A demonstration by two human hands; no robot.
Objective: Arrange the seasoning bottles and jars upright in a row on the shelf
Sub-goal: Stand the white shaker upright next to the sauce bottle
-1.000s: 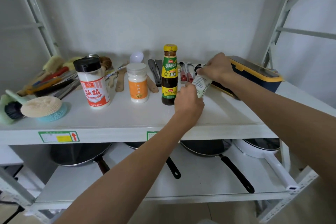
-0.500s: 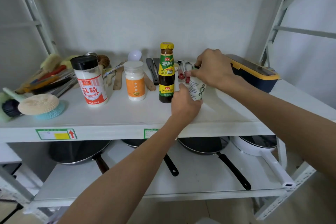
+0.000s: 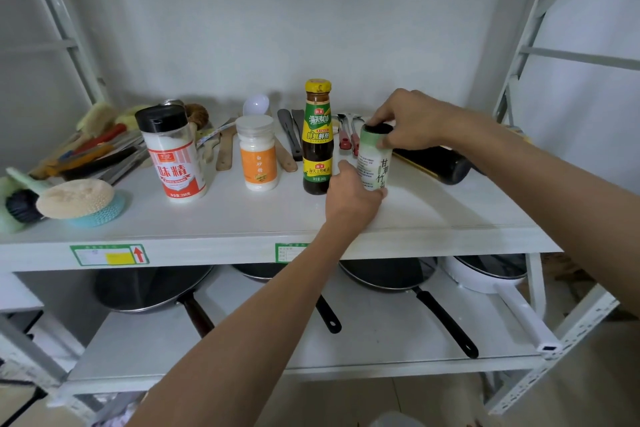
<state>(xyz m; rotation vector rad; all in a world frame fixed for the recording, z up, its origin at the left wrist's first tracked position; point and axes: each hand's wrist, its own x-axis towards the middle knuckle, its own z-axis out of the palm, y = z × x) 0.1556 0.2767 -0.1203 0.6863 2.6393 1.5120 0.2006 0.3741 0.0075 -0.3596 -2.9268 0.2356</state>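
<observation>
A white-and-green seasoning jar (image 3: pixel 373 158) with a black cap stands upright on the white shelf (image 3: pixel 242 218), just right of the dark sauce bottle (image 3: pixel 317 139) with a yellow cap. My right hand (image 3: pixel 414 120) grips the jar's top; my left hand (image 3: pixel 353 196) holds its base. Further left stand a white jar with an orange label (image 3: pixel 258 152) and a red-labelled jar with a black cap (image 3: pixel 173 152), both upright. A dark bottle (image 3: pixel 436 163) lies on its side behind my right wrist.
Brushes, a scrubbing pad (image 3: pixel 74 199) and utensils pile up at the shelf's left end. Spatulas and spoons (image 3: pixel 291 135) lie behind the row. Several pans (image 3: pixel 398 276) hang on the lower shelf. Metal uprights frame both sides.
The white-and-green jar went from tilted in both hands to standing upright beside the sauce bottle. My right hand shifted onto its cap, and my left hand stayed at its base.
</observation>
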